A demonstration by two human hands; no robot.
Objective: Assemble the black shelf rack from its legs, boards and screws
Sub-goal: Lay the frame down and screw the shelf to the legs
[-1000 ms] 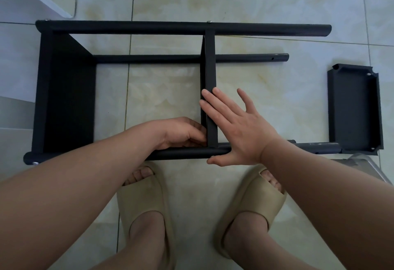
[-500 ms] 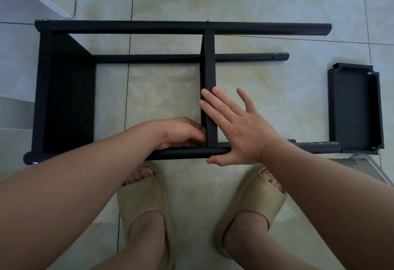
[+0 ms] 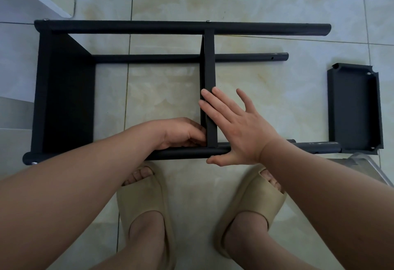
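**A:** What's laid out, and where?

**B:** On the pale tiled floor (image 3: 266,103) the half-built black metal shelf rack (image 3: 64,90) lies on its side, its round tube legs running left to right. Take the narrow black middle board (image 3: 210,73) as the mark. It stands on edge and crosses from the far leg (image 3: 128,27) to the near leg (image 3: 181,153). Well to the right of it lies a loose black tray-shaped board (image 3: 355,107), open side up and not yet fitted.

**A:** And the hands?

**B:** Both are at the middle board's near end. The right hand (image 3: 238,129) is flat, with its fingers straight and spread across the board's upper edge and its thumb below the near leg. The left hand (image 3: 183,135) sits just left of the board, fingers curled into the corner where the board meets the leg.

**A:** Which joint matters next?

**B:** That corner, I'd judge. The board's long axis runs away from the person and the leg's runs across. The left hand is nearer the joint.

**A:** Is it holding a screw?

**B:** I cannot tell, because the board hides its fingertips. A small silver screw head (image 3: 208,21) shows at the board's far end, and none is visible at the near end.
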